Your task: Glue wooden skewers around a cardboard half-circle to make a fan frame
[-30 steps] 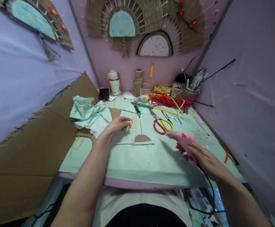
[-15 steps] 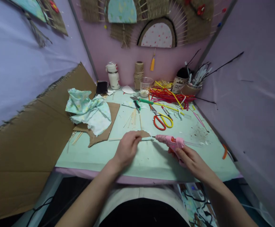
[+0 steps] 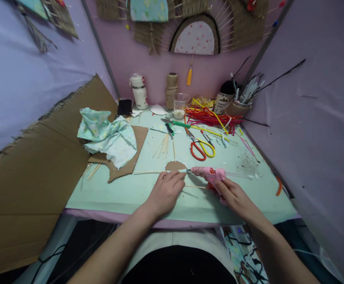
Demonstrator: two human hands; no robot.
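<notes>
My right hand (image 3: 233, 197) is wrapped round the handle of a pink hot glue gun (image 3: 209, 172), its nozzle pointing left. The nozzle tip is at the right end of the pale cloth-edged straight side of a small brown cardboard half-circle (image 3: 175, 165). Palm down, my left hand (image 3: 167, 191) has its fingertips on that near edge. A thin wooden stick (image 3: 196, 187) juts right from under its fingers, just above the tabletop; the grip itself is hidden. Another thin stick (image 3: 148, 172) runs left from the half-circle, and one stands off its far side.
Red-and-yellow-handled scissors (image 3: 201, 150), green-handled pliers (image 3: 172, 125) and loose sticks (image 3: 164, 145) lie beyond my hands. Crumpled green cloth (image 3: 109, 136) rests on cut cardboard (image 3: 133, 159) at left. A bottle (image 3: 139, 92), twine spool (image 3: 172, 90) and red stems (image 3: 210, 117) line the back.
My left hand has come nearer and flattened over the cardboard's near edge, baring more of the half-circle. A stick now shows at its right. The glue gun has shifted slightly left.
</notes>
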